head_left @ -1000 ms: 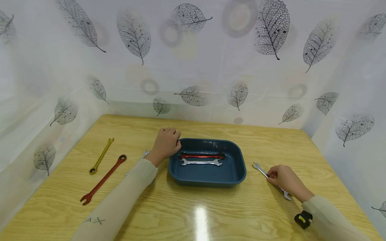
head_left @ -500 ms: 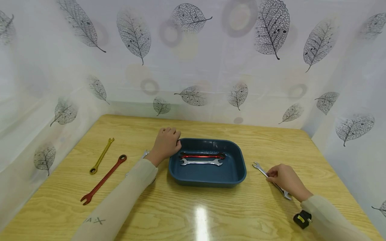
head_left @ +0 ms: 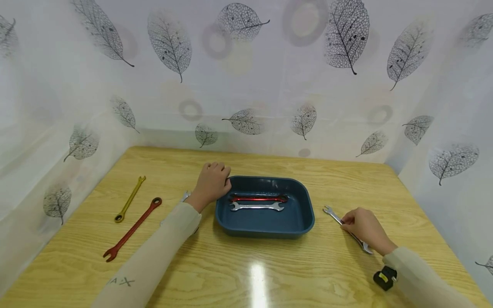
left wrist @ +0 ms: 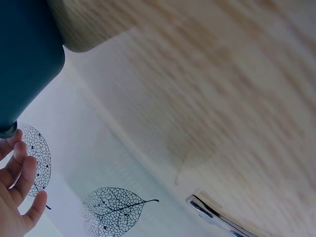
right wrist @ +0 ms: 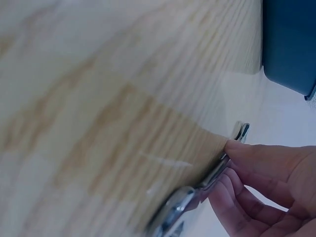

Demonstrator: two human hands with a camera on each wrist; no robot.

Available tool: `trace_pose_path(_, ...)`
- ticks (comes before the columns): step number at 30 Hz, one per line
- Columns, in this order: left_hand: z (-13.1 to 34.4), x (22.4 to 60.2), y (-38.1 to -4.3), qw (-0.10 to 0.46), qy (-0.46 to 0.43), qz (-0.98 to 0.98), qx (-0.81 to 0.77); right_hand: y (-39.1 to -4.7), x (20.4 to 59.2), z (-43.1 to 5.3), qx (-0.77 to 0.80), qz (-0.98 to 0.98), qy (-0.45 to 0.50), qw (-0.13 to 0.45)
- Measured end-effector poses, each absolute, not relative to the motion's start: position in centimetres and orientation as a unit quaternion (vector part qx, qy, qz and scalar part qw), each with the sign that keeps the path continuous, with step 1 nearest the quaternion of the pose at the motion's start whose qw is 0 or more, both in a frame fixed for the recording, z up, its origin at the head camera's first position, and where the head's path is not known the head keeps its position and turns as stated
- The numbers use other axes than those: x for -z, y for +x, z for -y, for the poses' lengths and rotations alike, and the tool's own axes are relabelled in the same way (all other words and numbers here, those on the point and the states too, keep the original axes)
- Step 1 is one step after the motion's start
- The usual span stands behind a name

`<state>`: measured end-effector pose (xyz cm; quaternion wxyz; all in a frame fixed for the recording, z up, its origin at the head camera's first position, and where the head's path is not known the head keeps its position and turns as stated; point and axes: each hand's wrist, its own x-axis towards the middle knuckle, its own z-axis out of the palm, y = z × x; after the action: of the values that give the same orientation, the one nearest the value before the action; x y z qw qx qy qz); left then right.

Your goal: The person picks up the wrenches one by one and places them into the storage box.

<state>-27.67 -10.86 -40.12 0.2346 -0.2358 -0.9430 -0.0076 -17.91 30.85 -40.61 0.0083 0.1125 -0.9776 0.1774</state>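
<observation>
My left hand holds the far left corner of a blue tray, its fingers at the rim in the left wrist view. Inside the tray, a shiny red wrench lies behind a silver open-ended wrench. To the right of the tray, my right hand pinches the middle of another silver wrench, which slants across the table. In the right wrist view, thumb and fingers sit on either side of that wrench's shaft, with its near end close to the wood.
A yellow wrench and a long red wrench lie on the table's left. My left forearm partly covers a silver wrench. A black device sits at my right sleeve. Leaf-patterned white sheeting closes off the back and sides.
My right hand has shifted very slightly up in the head view, still at the silver wrench. The left hand and the tray have stayed in place.
</observation>
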Motion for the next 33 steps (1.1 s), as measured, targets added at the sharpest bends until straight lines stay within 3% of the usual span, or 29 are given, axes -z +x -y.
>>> trace_pose_path(24,10.9,40.1,-27.6,0.219,-0.229,0.948,0.016,-17.3,40.7,-31.9,-0.251,0.966,0.042,-0.046)
trace_pose_path(33,10.9,40.1,-27.7,0.217,-0.229,0.949,0.012,-17.1,40.9,-32.3,-0.277,0.959,0.029,-0.039)
